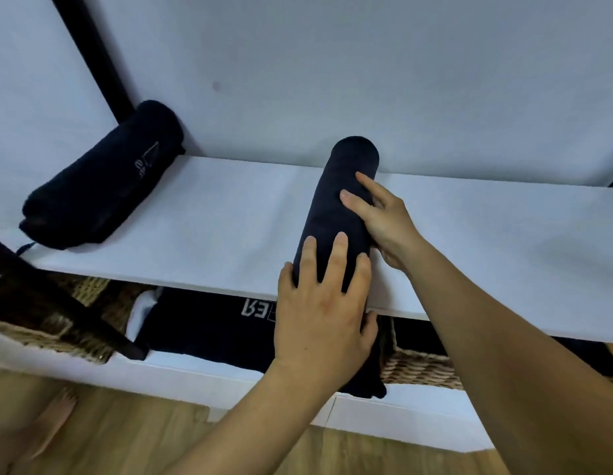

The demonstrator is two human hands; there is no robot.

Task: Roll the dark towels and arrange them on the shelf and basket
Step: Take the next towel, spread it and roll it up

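Observation:
A tightly rolled dark towel [342, 186] lies front to back on the white shelf [212, 217], its near end at the shelf's front edge. My left hand [322, 313] grips that near end, fingers over the top and thumb underneath. My right hand [380, 217] holds the roll's right side at mid length, fingers pressed on the fabric. A second rolled dark towel [103, 180] with a pale logo rests at the shelf's far left. Below the shelf, a dark towel with white lettering [209, 323] lies in a wicker basket [425, 368].
A black upright post [92, 56] stands at the back left against the white wall. A dark wooden piece [55, 303] slants across the lower left over another woven basket [48, 337]. A wooden floor and a bare foot [55, 419] lie below.

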